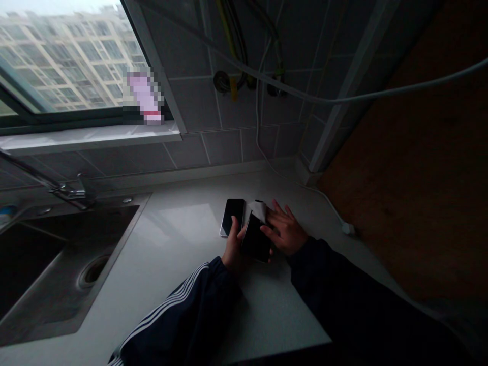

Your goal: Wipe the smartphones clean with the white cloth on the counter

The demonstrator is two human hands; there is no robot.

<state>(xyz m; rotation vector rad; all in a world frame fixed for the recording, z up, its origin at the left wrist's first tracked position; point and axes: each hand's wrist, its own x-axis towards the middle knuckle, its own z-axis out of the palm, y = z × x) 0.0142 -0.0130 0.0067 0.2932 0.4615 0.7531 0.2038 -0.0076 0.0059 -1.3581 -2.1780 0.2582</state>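
Note:
A black smartphone (pixel 256 240) is gripped in my left hand (pixel 232 249), held tilted just above the counter with its dark screen facing me. My left thumb runs along its left edge. At the phone's upper right, my right hand (pixel 286 231) pinches a crumpled white tissue or cloth (pixel 258 209) at the phone's top edge; its outer fingers are spread and its thumb touches the phone. A second smartphone (pixel 232 216), dark-faced with a light rim, lies flat on the counter beside my left thumb. A small dark edge behind the tissue is too hidden to name.
The white countertop (pixel 171 264) runs under both hands. To the left is a steel sink (pixel 68 290) with a faucet (pixel 70 190). A white cable with a plug (pixel 347 229) lies at right by a brown wooden panel (pixel 412 193). Another cable (pixel 335 100) hangs across above.

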